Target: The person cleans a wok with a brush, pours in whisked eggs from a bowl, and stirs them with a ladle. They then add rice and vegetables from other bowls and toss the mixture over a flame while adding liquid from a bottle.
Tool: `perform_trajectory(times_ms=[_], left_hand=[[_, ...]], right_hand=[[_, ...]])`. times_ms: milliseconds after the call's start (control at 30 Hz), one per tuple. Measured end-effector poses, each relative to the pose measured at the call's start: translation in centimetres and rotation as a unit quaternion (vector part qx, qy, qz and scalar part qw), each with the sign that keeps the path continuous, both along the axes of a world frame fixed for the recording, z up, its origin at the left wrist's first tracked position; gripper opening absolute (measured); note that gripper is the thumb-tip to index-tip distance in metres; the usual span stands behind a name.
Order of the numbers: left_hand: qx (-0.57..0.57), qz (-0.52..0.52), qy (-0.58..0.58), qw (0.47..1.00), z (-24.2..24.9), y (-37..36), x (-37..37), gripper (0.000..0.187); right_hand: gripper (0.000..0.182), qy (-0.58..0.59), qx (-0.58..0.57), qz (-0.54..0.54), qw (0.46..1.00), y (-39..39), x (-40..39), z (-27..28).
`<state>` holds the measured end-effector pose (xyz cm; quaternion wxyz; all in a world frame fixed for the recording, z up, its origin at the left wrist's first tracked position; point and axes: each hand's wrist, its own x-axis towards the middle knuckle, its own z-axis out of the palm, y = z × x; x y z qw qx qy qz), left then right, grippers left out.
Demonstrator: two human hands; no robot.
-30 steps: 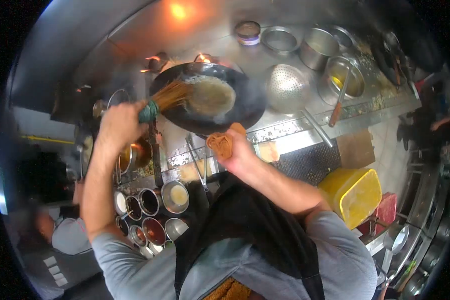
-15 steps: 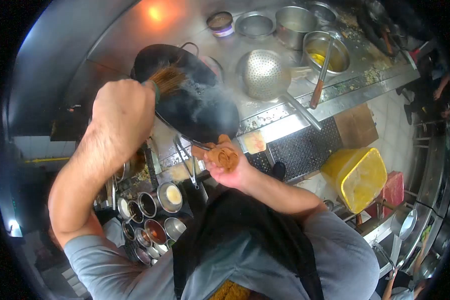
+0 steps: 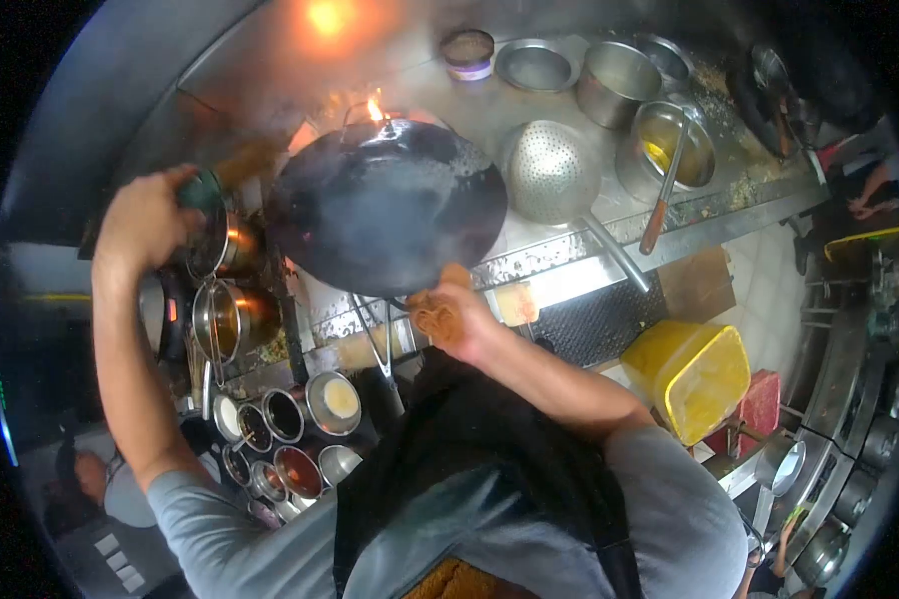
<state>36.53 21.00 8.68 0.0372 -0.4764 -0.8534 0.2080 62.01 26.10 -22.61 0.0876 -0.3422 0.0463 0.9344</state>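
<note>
In my left hand [image 3: 145, 225] is a wok brush [image 3: 202, 190] with a dark green grip, held off to the left of the wok; its brown bristles are blurred. My right hand [image 3: 471, 321] is closed around a folded brown cloth [image 3: 436, 313] at the near edge of the black wok [image 3: 390, 215]; the cloth hides the handle beneath. The wok sits tilted over the burner, dark inside with thin smoke over it. A small flame [image 3: 375, 108] shows at its far rim.
A perforated ladle [image 3: 552, 172] and several metal pots, one a tall pot [image 3: 617, 82], stand right of the wok. Metal pots [image 3: 235, 319] and several seasoning bowls [image 3: 298, 471] are at left. A yellow bin [image 3: 685, 379] is at lower right. Another person [image 3: 95, 477] is at lower left.
My left hand has carried the brush out of the wok to the left. The wok has come down flatter, its inside now facing up, and flame shows behind it.
</note>
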Motion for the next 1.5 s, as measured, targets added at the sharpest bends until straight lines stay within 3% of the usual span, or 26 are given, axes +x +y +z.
perform_trajectory(times_ms=[100, 167, 267, 300, 333, 367, 400, 467, 533, 567, 600, 667, 700, 767, 833, 867, 933, 1000, 1067, 1100, 1133, 1200, 1267, 1333, 1433, 1500], left_hand=[[0.191, 0.019, -0.013, 0.981, -3.1, 1.6, -11.7, 0.060], [0.362, 0.055, -0.128, 0.922, -8.6, 4.0, -16.1, 0.062], [0.558, 0.111, -0.183, 0.802, -24.0, 10.5, -14.2, 0.070], [0.573, 0.157, -0.294, 0.749, -30.9, 12.9, -12.6, 0.074], [0.420, 0.191, -0.280, 0.842, -41.5, 15.0, -13.9, 0.075], [0.310, 0.087, -0.304, 0.897, -43.7, 13.7, -8.7, 0.072], [0.224, 0.167, -0.422, 0.862, -41.0, 13.5, -3.5, 0.069], [0.198, 0.026, -0.469, 0.860, -38.6, 10.6, -0.8, 0.066], [0.128, -0.074, -0.363, 0.920, -35.8, 6.7, -5.2, 0.064], [0.052, -0.060, -0.276, 0.958, -36.1, 6.6, -10.5, 0.063], [0.072, 0.033, -0.223, 0.972, -37.5, 7.0, -16.1, 0.064], [0.209, 0.131, -0.198, 0.949, -30.3, 8.0, -18.3, 0.065], [0.210, 0.131, -0.197, 0.949, -30.5, 8.8, -18.5, 0.065], [0.416, 0.141, -0.229, 0.869, -32.7, 10.1, -17.2, 0.062], [0.352, 0.247, -0.386, 0.816, -38.1, 12.4, -13.0, 0.062], [0.282, 0.200, -0.368, 0.863, -39.0, 12.1, -8.2, 0.062], [0.197, 0.062, -0.445, 0.872, -39.0, 12.1, -2.1, 0.066], [0.171, -0.091, -0.473, 0.859, -36.6, 8.4, -3.4, 0.061], [0.042, -0.052, -0.321, 0.945, -35.6, 7.1, -11.6, 0.056], [0.083, 0.052, -0.270, 0.958, -38.5, 7.5, -17.5, 0.053], [0.205, 0.074, -0.262, 0.940, -35.0, 7.1, -19.0, 0.052], [0.249, 0.083, -0.218, 0.940, -31.1, 9.0, -16.4, 0.055], [0.369, 0.183, -0.283, 0.866, -32.9, 10.7, -14.2, 0.060], [0.344, 0.202, -0.394, 0.828, -41.4, 13.4, -11.5, 0.064], [0.202, 0.062, -0.473, 0.855, -38.3, 12.0, -1.2, 0.063], [0.201, -0.094, -0.477, 0.851, -38.6, 8.2, -4.1, 0.065]], right_hand=[[0.022, -0.035, 0.086, -0.009, 0.996, 0.9, -4.9, -2.5], [0.019, -0.057, 0.171, -0.025, 0.983, 1.6, -8.3, -5.0], [0.023, -0.076, 0.194, -0.003, 0.978, 3.5, -11.3, -9.4], [0.023, -0.081, 0.196, 0.000, 0.977, 3.4, -11.4, -9.7], [0.023, -0.062, 0.208, 0.006, 0.976, 3.3, -11.1, -9.9], [0.024, -0.041, 0.224, 0.012, 0.974, 3.5, -11.2, -9.8], [0.024, -0.043, 0.230, 0.021, 0.972, 3.4, -11.2, -9.8], [0.024, -0.076, 0.265, -0.012, 0.961, 3.5, -11.6, -9.5], [0.025, -0.087, 0.253, -0.008, 0.963, 3.0, -11.2, -8.6], [0.024, -0.087, 0.255, -0.006, 0.963, 2.9, -11.3, -8.9], [0.024, -0.086, 0.256, -0.005, 0.963, 2.7, -11.4, -9.0], [0.023, -0.097, 0.266, 0.012, 0.959, 2.4, -11.3, -6.3], [0.022, -0.110, 0.272, 0.016, 0.956, 2.3, -11.3, -5.3], [0.022, -0.111, 0.281, 0.018, 0.953, 1.8, -11.1, -6.0], [0.021, -0.106, 0.294, 0.014, 0.950, 1.6, -11.6, -7.4], [0.021, -0.103, 0.296, 0.015, 0.950, 1.6, -11.6, -8.5], [0.021, -0.102, 0.309, 0.016, 0.945, 2.3, -11.6, -8.9], [0.021, -0.130, 0.297, -0.047, 0.945, 1.6, -12.1, -8.8], [0.021, -0.116, 0.271, -0.002, 0.955, 1.6, -11.5, -7.1], [0.021, -0.119, 0.280, -0.004, 0.953, 1.7, -11.7, -7.6], [0.021, -0.122, 0.287, -0.006, 0.950, 1.8, -11.8, -8.0], [0.021, -0.128, 0.304, -0.007, 0.944, 2.4, -12.3, -8.4], [0.022, -0.138, 0.315, 0.004, 0.939, 1.9, -11.8, -8.3], [0.024, -0.105, 0.275, 0.035, 0.955, 2.0, -11.4, -7.3], [0.026, -0.115, 0.297, 0.019, 0.948, 2.1, -11.8, -9.4], [0.027, -0.117, 0.293, -0.001, 0.949, 1.9, -11.8, -8.7]])
